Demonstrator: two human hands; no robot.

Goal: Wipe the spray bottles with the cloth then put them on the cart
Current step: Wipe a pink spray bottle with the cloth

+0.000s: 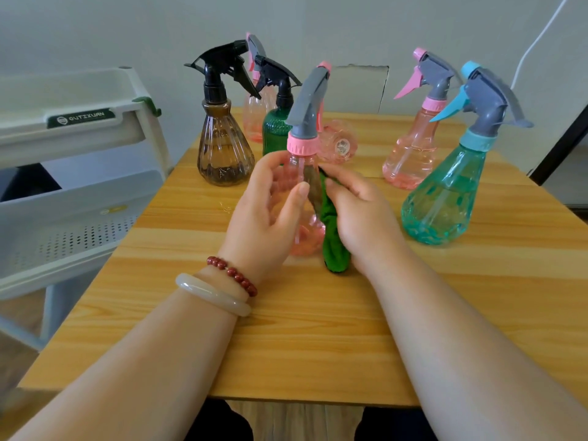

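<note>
The left hand (270,202) grips the upright pink bottle (302,147); the right hand (362,214) clutches the green cloth (332,230), apparently against the bottle's right side. The cart (95,198) lies left, nearer the left hand.

Brown spray bottle (224,148) stands toward the cart (95,198), teal spray bottle (442,198) crowds my right; near tabletop (302,345) lies open.
</note>
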